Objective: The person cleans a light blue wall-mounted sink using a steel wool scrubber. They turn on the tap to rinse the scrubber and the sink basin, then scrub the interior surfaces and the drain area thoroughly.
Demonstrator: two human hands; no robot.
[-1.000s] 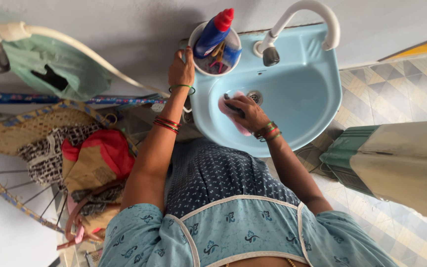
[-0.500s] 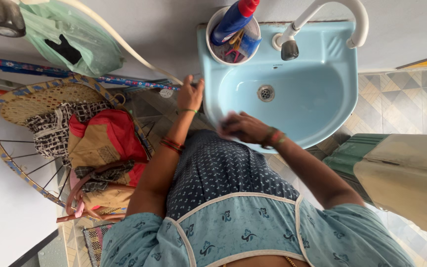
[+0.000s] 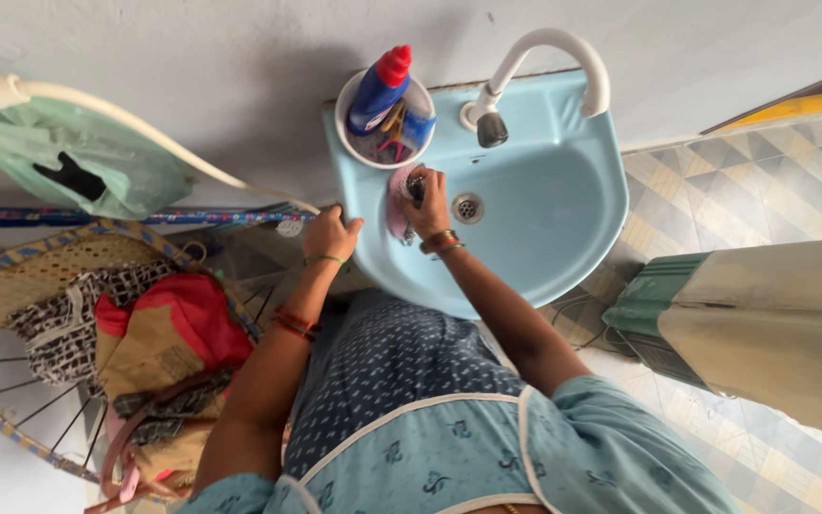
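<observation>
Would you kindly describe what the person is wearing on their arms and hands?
Both forearms are bare. The left hand has a thin green bangle at the wrist and red bangles further up the forearm. The right hand wears red and green bangles at the wrist. Short light-blue sleeves with a small printed motif cover the upper arms.

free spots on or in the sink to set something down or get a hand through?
Free: the basin right of the drain, below the tap, and the rim's back right corner. Crowded: the back left corner carries a white cup with a blue bottle; the right hand presses a pink scrubber just below it; the left hand grips the left rim.
</observation>
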